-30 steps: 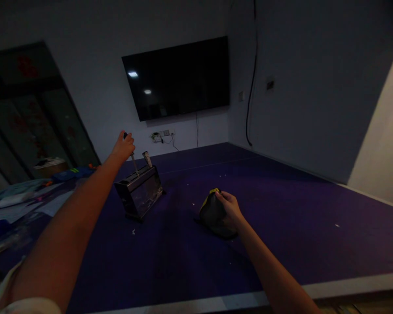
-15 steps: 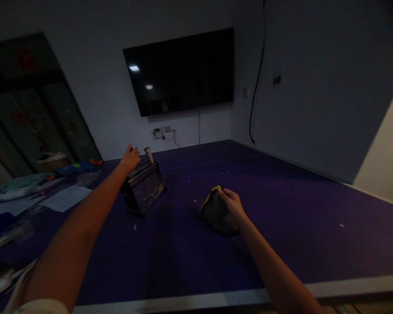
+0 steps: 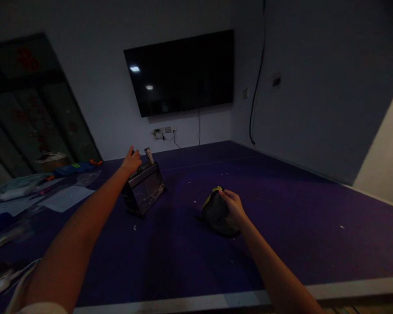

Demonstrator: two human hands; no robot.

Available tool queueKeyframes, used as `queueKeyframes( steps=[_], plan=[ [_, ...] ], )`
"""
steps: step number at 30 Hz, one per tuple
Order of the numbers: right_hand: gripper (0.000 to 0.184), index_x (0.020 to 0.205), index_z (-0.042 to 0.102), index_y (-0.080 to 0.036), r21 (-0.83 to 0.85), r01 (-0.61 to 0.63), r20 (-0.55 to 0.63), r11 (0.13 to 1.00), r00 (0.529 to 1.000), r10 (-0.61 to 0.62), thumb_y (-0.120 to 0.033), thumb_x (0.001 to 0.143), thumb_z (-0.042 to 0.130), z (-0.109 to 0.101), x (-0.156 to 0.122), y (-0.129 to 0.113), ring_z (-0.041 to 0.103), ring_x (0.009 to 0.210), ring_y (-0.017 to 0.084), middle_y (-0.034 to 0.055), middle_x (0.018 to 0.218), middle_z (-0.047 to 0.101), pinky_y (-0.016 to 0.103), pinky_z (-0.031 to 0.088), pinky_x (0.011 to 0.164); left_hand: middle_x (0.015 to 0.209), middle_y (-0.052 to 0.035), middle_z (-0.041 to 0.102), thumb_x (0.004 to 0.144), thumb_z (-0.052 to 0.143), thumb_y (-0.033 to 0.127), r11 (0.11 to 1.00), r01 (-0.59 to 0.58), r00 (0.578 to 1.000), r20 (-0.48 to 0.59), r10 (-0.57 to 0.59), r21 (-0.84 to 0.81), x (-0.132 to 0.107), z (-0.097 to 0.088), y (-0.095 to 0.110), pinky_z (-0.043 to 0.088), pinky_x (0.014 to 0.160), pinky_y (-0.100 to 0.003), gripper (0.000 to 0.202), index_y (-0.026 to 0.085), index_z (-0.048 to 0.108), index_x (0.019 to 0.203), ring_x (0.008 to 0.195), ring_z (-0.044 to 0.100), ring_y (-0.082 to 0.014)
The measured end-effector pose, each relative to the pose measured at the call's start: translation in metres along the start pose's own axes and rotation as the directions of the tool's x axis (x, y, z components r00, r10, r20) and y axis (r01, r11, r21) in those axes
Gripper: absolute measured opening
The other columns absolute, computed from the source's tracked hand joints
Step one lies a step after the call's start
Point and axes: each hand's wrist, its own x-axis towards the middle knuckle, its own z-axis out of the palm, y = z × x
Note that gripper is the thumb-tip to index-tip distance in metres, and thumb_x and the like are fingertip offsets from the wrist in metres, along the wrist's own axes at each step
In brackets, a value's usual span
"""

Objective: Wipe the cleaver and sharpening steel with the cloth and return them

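Note:
My left hand (image 3: 132, 163) reaches over the top of a dark-framed box (image 3: 146, 189) with see-through sides. Its fingers are bent around a small dark thing that I cannot make out. Beside that hand, a pale patterned stick-like piece (image 3: 149, 155) pokes up from the box top. In my right hand (image 3: 234, 206) is a dark grey pouch (image 3: 216, 213) with a yellow zip edge, pinched at its upper corner between thumb and fingers. The pouch hangs at or just above the purple surface (image 3: 190, 257); contact is unclear in the dim light.
Papers (image 3: 67, 198), clear plastic bags and cloths lie along the left. A white cable runs at the lower left. White scraps dot the surface, which has a white front edge (image 3: 216, 301). A television (image 3: 183, 74) hangs on the back wall above sockets (image 3: 163, 131).
Both hands stay nearly where they were. My left hand has shifted very slightly right and down over the box; the pouch is still in my right hand.

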Motion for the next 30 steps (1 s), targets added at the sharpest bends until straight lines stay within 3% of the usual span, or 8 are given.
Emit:
queueKeyframes(
  steps=[6, 10, 12, 14, 18, 21, 24, 30],
  plan=[
    [0.041, 0.066, 0.06, -0.019, 0.024, -0.018, 0.0, 1.0, 1.0, 0.018, -0.055, 0.052, 0.073, -0.002, 0.001, 0.002, 0.051, 0.049, 0.015, -0.0004, 0.055, 0.058, 0.025, 0.039, 0.047, 0.108, -0.0108, 0.063, 0.07, 0.044, 0.005, 0.998, 0.0, 0.999, -0.039, -0.003, -0.069, -0.005, -0.003, 0.004, 0.007, 0.109, -0.049, 0.033, 0.02, 0.071, 0.08, 0.126, 0.037, -0.0247],
    [0.043, 0.06, 0.058, -0.018, -0.045, -0.038, -0.003, 0.998, 0.999, 0.038, -0.06, 0.057, 0.068, -0.002, -0.002, -0.002, 0.05, 0.047, 0.015, 0.001, 0.052, 0.057, 0.026, 0.038, 0.045, 0.116, -0.0094, 0.059, 0.07, 0.043, 0.006, 0.966, 0.154, 0.969, -0.158, -0.188, -0.205, -0.017, -0.014, 0.015, 0.009, 0.109, -0.052, 0.044, 0.022, 0.065, 0.105, 0.126, 0.037, -0.0256],
    [0.048, 0.052, 0.055, -0.019, -0.2, 0.001, -0.016, 0.98, 1.0, -0.005, -0.066, 0.063, 0.058, -0.005, -0.003, -0.007, 0.049, 0.045, 0.015, 0.0015, 0.046, 0.053, 0.026, 0.036, 0.044, 0.123, -0.0103, 0.055, 0.075, 0.042, 0.011, 0.899, 0.285, 0.89, -0.256, -0.377, -0.333, -0.027, -0.021, 0.025, 0.014, 0.108, -0.051, 0.047, 0.02, 0.056, 0.119, 0.126, 0.037, -0.0259],
    [0.053, 0.044, 0.051, -0.02, -0.509, 0.053, -0.021, 0.859, 0.997, -0.074, -0.068, 0.069, 0.05, -0.011, -0.002, -0.012, 0.051, 0.046, 0.017, 0.0027, 0.042, 0.05, 0.027, 0.034, 0.045, 0.128, -0.012, 0.05, 0.081, 0.042, 0.022, 0.783, 0.412, 0.748, -0.317, -0.583, -0.467, -0.041, -0.025, 0.035, 0.02, 0.106, -0.049, 0.046, 0.017, 0.047, 0.127, 0.124, 0.037, -0.026],
    [0.044, 0.047, 0.059, -0.019, -0.972, 0.02, -0.009, 0.232, 0.992, -0.123, -0.055, 0.071, 0.055, -0.031, 0.002, -0.019, 0.061, 0.063, 0.026, 0.0105, 0.056, 0.061, 0.032, 0.038, 0.056, 0.127, -0.017, 0.048, 0.085, 0.039, 0.044, 0.492, 0.617, 0.399, -0.294, -0.868, -0.615, -0.071, -0.015, 0.054, 0.027, 0.103, -0.046, 0.054, 0.012, 0.04, 0.128, 0.122, 0.039, -0.0268],
    [0.026, 0.064, 0.068, -0.019, -0.998, -0.063, -0.062, -0.001, 0.993, -0.103, -0.042, 0.07, 0.058, -0.045, 0.003, -0.02, 0.063, 0.074, 0.029, 0.0135, 0.075, 0.067, 0.038, 0.039, 0.066, 0.13, -0.0222, 0.044, 0.082, 0.039, 0.055, 0.269, 0.696, 0.193, -0.188, -0.963, -0.666, -0.083, 0.006, 0.069, 0.027, 0.102, -0.049, 0.069, 0.007, 0.033, 0.131, 0.124, 0.037, -0.0302],
    [0.021, 0.084, 0.07, -0.02, -0.991, -0.117, -0.106, -0.057, 0.98, -0.168, -0.027, 0.07, 0.057, -0.054, 0.002, -0.02, 0.062, 0.083, 0.029, 0.0125, 0.085, 0.069, 0.041, 0.036, 0.074, 0.132, -0.0255, 0.04, 0.076, 0.044, 0.062, 0.097, 0.699, 0.104, -0.033, -0.994, -0.708, -0.084, 0.025, 0.085, 0.027, 0.101, -0.053, 0.082, 0.006, 0.028, 0.134, 0.126, 0.034, -0.0346],
    [0.028, 0.096, 0.067, -0.018, -0.983, -0.181, -0.15, -0.031, 0.889, -0.433, -0.024, 0.081, 0.044, -0.05, 0.002, -0.032, 0.058, 0.09, 0.029, 0.0146, 0.098, 0.067, 0.04, 0.034, 0.075, 0.134, -0.0291, 0.037, 0.068, 0.051, 0.066, -0.064, 0.663, 0.082, 0.157, -0.984, -0.746, -0.078, 0.044, 0.099, 0.025, 0.103, -0.053, 0.098, 0.001, 0.024, 0.137, 0.128, 0.032, -0.0372]
  ],
)
